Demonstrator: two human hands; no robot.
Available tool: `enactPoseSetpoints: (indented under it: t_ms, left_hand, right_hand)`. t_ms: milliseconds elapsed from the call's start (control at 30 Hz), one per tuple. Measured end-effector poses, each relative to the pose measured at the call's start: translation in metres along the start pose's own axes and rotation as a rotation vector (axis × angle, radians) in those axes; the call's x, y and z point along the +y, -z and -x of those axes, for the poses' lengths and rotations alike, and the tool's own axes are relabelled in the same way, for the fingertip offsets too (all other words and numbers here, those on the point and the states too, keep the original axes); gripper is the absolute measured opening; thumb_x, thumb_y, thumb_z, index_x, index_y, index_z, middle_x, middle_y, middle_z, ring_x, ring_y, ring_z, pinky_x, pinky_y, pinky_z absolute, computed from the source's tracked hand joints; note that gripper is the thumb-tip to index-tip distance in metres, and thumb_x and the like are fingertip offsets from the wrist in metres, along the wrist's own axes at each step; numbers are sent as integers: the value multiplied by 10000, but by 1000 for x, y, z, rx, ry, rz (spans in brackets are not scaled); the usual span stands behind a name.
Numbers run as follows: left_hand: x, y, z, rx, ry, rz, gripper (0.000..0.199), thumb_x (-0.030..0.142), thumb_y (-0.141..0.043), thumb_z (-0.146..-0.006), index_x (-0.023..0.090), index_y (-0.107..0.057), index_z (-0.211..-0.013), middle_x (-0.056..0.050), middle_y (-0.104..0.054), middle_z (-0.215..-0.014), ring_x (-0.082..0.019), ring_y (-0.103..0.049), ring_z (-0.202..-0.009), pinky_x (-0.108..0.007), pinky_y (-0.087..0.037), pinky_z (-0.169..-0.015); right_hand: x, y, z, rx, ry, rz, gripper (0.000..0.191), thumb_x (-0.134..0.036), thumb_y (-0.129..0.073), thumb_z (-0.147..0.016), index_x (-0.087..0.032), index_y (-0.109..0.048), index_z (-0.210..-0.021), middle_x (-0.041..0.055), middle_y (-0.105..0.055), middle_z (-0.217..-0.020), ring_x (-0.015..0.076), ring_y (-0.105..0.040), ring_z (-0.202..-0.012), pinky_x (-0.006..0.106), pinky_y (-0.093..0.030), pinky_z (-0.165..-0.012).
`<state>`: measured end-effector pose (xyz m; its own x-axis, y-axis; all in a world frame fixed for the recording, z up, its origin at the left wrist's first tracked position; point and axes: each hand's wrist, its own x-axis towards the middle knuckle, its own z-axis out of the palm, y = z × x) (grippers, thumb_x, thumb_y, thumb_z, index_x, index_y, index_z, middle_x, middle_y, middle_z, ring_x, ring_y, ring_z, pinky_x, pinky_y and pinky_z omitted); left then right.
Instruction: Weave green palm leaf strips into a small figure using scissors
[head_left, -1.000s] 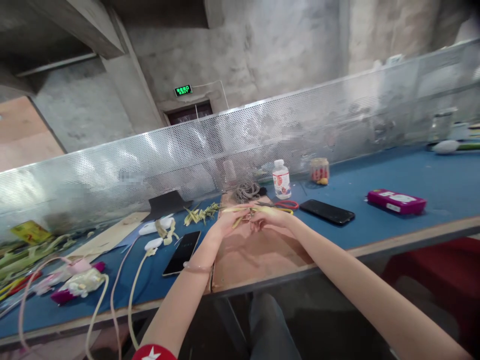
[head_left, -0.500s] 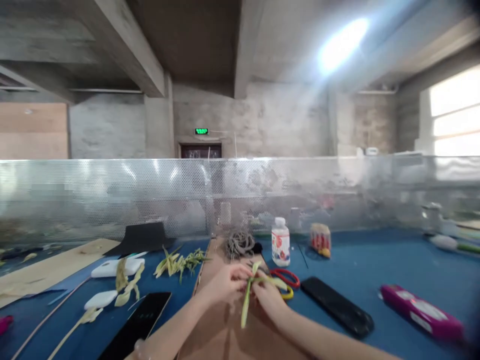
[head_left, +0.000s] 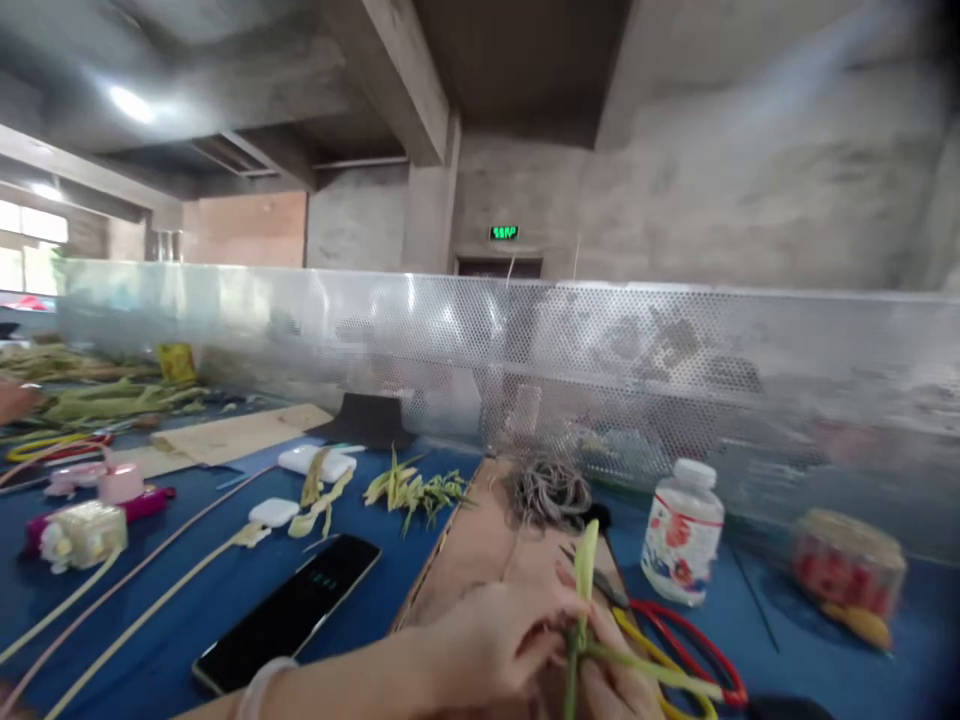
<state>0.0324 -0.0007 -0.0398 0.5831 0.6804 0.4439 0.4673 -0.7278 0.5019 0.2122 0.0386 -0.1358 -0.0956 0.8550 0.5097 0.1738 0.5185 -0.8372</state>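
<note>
Low in the picture, above a brown cardboard sheet [head_left: 469, 560], my left hand [head_left: 502, 625] and my right hand [head_left: 615, 685] are close together. Pale green leaf strips [head_left: 586, 565] cross between their fingers, one pointing up, one down and one off to the right. My left fingers pinch the strips near the crossing. The right fingers are closed round them too, partly cut off by the lower edge. Just beside my right hand lie scissors [head_left: 694, 640] with red and yellow handles, their blades partly hidden. Behind the hands sits a tangle of grey cord [head_left: 551, 492].
Right of the cardboard stand a white bottle [head_left: 684, 530] and a blurred clear jar [head_left: 851, 560]. To the left lie a black phone [head_left: 292, 610], a white case [head_left: 274, 513], leaf scraps [head_left: 420, 490] and cables. A perforated metal screen [head_left: 450, 350] crosses behind; another person's hand [head_left: 16, 400] shows far left.
The view has swung left and come closer, so the table's things appear further right and the left side shows more. Both hands still hold the leaf strips, now lower in view.
</note>
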Motion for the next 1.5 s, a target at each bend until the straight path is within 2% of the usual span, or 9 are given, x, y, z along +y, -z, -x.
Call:
enactPoseSetpoints:
  t_ms: [133, 267, 367, 467, 733, 933, 1133, 1333, 1500]
  left_hand:
    - [-8, 2, -4, 156, 35, 77, 379, 146, -493, -823, 157, -462, -1201, -47, -695, -927, -129, -649, -814, -243, -496, -746]
    - [-18, 7, -7, 219, -76, -139, 204, 206, -477, -865, 180, -622, -1006, -48, -689, -929, -137, -626, -851, -266, -482, -774]
    - [-18, 12, -7, 208, -166, -249, 231, 226, -462, -883, 194, -649, -1013, -41, -699, -901, -136, -619, -832, -273, -470, -780]
    - [-15, 12, -7, 184, -180, -282, 257, 237, -449, -888, 185, -654, -1035, -52, -700, -920, -140, -617, -844, -270, -465, -788]
    - [-26, 14, -10, 151, -84, -230, 292, 202, -430, -887, 225, -663, -1063, -53, -693, -964, -155, -602, -901, -306, -448, -842]
    - [-27, 15, -13, 81, -103, -284, 276, 228, -449, -882, 217, -679, -1033, -67, -692, -991, -169, -606, -909, -302, -450, -822]
    - [-20, 5, -7, 164, 93, -192, 295, 342, -488, -866, 218, -661, -1071, -59, -708, -959, -171, -639, -856, -286, -459, -788]
    - [-31, 9, -10, -58, 346, 369, 352, 371, -595, -778, 163, -666, -1053, -86, -699, -1006, -188, -644, -890, -302, -471, -803]
    - [-33, 19, -11, -270, 504, 636, 339, 419, -683, -689, 129, -704, -865, -65, -690, -804, -140, -611, -703, -266, -452, -695]
  right_hand:
    - [-29, -1, 8, 108, -30, -52, 363, -352, -543, -774, -271, -654, -1110, 60, -566, -1244, 257, -477, -1196, 397, -376, -1017]
    - [-54, 0, 3, 128, -108, -203, 333, -366, -516, -799, -289, -656, -1091, 42, -550, -1229, 225, -470, -1157, 353, -420, -930]
    - [-61, 1, -2, 137, -260, -346, 320, -334, -505, -774, -237, -687, -1019, 48, -619, -921, 183, -546, -816, 281, -463, -655]
    - [-65, 0, -5, 129, -447, -565, 344, -423, -463, -789, -216, -694, -939, -9, -473, -600, 128, -398, -510, 245, -373, -464]
    - [-69, 16, -17, -259, -610, -762, 635, -686, -289, -802, -196, -658, -966, 28, -551, -618, 166, -525, -561, 293, -452, -565]
    - [-60, 21, -22, -371, -483, -644, 313, -351, -732, -662, -178, -673, -917, 41, -664, -828, 158, -602, -709, 269, -456, -664]
    - [-58, 14, -17, -348, -371, -376, 297, -367, -730, -674, -154, -687, -878, 28, -671, -710, 149, -599, -675, 252, -457, -634]
    - [-58, 20, -19, -213, -309, -316, 402, -412, -666, -734, -175, -662, -1057, 57, -686, -856, 145, -587, -675, 245, -484, -583]
    - [-57, 20, -17, -233, -231, -232, 361, -416, -638, -755, -180, -674, -1027, 64, -685, -918, 151, -591, -676, 259, -506, -576]
